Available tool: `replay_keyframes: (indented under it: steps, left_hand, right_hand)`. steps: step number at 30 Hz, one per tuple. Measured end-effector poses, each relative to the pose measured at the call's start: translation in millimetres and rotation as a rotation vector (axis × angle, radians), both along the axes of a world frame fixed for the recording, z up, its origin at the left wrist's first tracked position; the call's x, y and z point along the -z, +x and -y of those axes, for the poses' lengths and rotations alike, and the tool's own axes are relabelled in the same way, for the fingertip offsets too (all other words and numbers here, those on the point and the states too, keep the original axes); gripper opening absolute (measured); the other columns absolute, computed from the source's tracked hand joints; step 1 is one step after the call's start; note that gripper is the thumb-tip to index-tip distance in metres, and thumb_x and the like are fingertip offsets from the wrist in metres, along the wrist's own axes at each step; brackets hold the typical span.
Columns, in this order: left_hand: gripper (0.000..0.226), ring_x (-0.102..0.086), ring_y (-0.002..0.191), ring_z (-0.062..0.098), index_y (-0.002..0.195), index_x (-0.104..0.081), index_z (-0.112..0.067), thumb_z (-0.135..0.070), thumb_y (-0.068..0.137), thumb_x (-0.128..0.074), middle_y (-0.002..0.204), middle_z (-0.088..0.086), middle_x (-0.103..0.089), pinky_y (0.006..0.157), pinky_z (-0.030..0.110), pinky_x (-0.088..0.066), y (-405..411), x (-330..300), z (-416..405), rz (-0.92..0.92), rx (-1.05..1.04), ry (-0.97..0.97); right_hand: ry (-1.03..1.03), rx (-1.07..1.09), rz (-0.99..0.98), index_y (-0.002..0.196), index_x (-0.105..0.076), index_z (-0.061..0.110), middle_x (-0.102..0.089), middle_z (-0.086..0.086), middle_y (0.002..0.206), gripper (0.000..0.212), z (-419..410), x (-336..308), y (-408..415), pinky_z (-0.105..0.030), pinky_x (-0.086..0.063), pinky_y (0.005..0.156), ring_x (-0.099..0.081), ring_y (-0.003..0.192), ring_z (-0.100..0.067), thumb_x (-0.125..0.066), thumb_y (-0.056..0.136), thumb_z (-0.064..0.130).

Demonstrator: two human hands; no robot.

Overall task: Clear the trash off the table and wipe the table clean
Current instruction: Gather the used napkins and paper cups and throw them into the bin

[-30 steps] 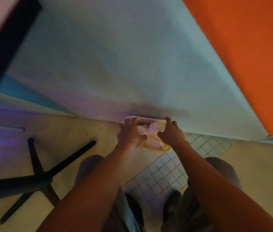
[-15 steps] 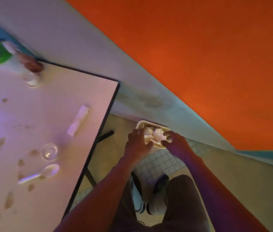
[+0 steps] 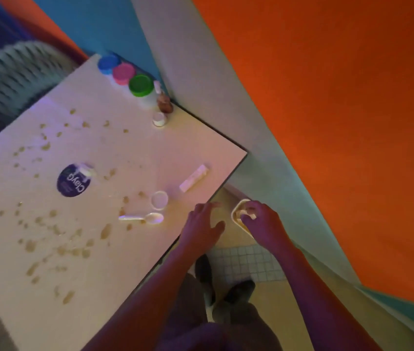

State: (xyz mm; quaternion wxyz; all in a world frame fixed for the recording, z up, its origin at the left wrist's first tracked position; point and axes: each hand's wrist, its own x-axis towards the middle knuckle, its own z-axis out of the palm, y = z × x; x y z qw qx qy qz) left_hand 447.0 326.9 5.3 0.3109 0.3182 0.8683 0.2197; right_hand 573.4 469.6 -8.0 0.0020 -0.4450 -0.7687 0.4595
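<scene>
Our left hand (image 3: 202, 225) has let go and reaches open toward the bench's (image 3: 114, 158) right edge while our right hand (image 3: 261, 222) still pinches paper scraps (image 3: 247, 213) over the small bin (image 3: 237, 211), so the plastic spoon (image 3: 142, 219) likely goes next.

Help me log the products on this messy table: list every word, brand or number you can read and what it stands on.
"ClayG": white letters, seen upside down, on the dark label of the pouch lying on the table; the word may run on past the label's edge.
Smaller print beneath it on the same label: too blurred to read.
White wrapper near the table's edge: no print legible.
Blue lid, pink lid, green lid: no text visible.
</scene>
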Motion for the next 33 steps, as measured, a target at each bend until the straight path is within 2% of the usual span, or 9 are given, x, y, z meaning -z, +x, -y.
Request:
replay_keyframes:
  steps: [2, 6, 9, 13, 18, 24, 29, 33]
  left_hand:
    - [0.057, -0.049, 0.126, 0.028, 0.142, -0.05, -0.027, -0.031, 0.089, -0.07, 0.141, 0.005, -0.049, 0.102, 0.043, -0.046, -13.6, -6.3, 18.9, -0.022, -0.075, 0.031]
    - [0.055, -0.05, 0.122, 0.029, 0.139, -0.051, -0.028, -0.026, 0.087, -0.07, 0.138, 0.004, -0.05, 0.097, 0.044, -0.048, -49.5, -11.9, 59.2, -0.064, -0.215, 0.038]
    - [0.055, -0.049, 0.121, 0.03, 0.138, -0.052, -0.027, -0.019, 0.087, -0.068, 0.138, 0.005, -0.049, 0.095, 0.041, -0.046, -75.2, -11.2, 84.0, -0.09, -0.283, 0.025]
    - [0.056, -0.046, 0.123, 0.028, 0.139, -0.05, -0.031, -0.017, 0.087, -0.067, 0.141, 0.003, -0.046, 0.093, 0.041, -0.047, -102.5, -6.3, 113.9, -0.095, -0.337, -0.025]
    - [0.056, -0.045, 0.123, 0.026, 0.14, -0.049, -0.031, -0.015, 0.089, -0.063, 0.141, -0.001, -0.044, 0.087, 0.039, -0.05, -122.6, 2.1, 140.4, -0.104, -0.297, -0.082]
    - [0.048, -0.046, 0.124, 0.021, 0.134, -0.055, -0.032, -0.017, 0.089, -0.063, 0.139, -0.009, -0.048, 0.088, 0.035, -0.05, -134.7, 11.8, 152.7, -0.117, -0.208, -0.128]
    - [0.039, -0.045, 0.122, 0.02, 0.128, -0.059, -0.031, -0.017, 0.092, -0.059, 0.132, -0.009, -0.051, 0.086, 0.034, -0.048, -143.6, 12.2, 149.6, -0.18, -0.141, -0.185]
    - [0.026, -0.048, 0.118, 0.019, 0.118, -0.064, -0.032, -0.021, 0.095, -0.056, 0.121, -0.01, -0.055, 0.081, 0.034, -0.048, -150.2, 12.7, 147.4, -0.214, -0.083, -0.226]
  right_hand:
    - [0.018, -0.069, 0.007, 0.119, -0.067, 0.019, -0.068, -0.004, 0.115, 0.035, 4.7, -8.5, -21.3, -0.039, -0.05, 0.093, -0.064, 0.106, -0.023, -0.072, 0.085, 0.026]
    - [0.077, -0.174, -0.023, 0.119, -0.068, 0.013, -0.064, -0.014, 0.116, 0.034, 19.8, -19.6, -69.7, -0.039, -0.05, 0.095, -0.062, 0.109, -0.03, -0.071, 0.085, 0.017]
    - [0.103, -0.247, -0.015, 0.116, -0.068, 0.016, -0.06, -0.011, 0.112, 0.031, 33.4, -20.4, -98.6, -0.037, -0.05, 0.091, -0.063, 0.102, -0.029, -0.069, 0.085, 0.016]
    - [0.17, -0.374, 0.066, 0.118, -0.064, 0.022, -0.053, -0.005, 0.122, 0.032, 53.0, -16.2, -131.3, -0.038, -0.05, 0.087, -0.064, 0.092, -0.028, -0.065, 0.086, 0.02]
    - [0.247, -0.438, 0.153, 0.122, -0.061, 0.026, -0.046, -0.002, 0.133, 0.038, 67.8, -7.2, -164.8, -0.04, -0.051, 0.088, -0.062, 0.104, -0.031, -0.063, 0.085, 0.016]
    - [0.378, -0.449, 0.305, 0.126, -0.057, 0.028, -0.04, 0.001, 0.14, 0.041, 71.4, 1.4, -183.7, -0.038, -0.05, 0.083, -0.047, 0.118, -0.028, -0.061, 0.087, 0.014]
    - [0.446, -0.486, 0.35, 0.133, -0.05, 0.032, -0.037, 0.002, 0.144, 0.05, 67.8, 5.2, -189.6, -0.04, -0.054, 0.079, -0.045, 0.119, -0.028, -0.059, 0.088, 0.01]
    - [0.484, -0.526, 0.359, 0.138, -0.047, 0.032, -0.042, 0.002, 0.14, 0.057, 63.3, 4.9, -195.2, -0.04, -0.054, 0.076, -0.048, 0.113, -0.028, -0.057, 0.087, 0.007]
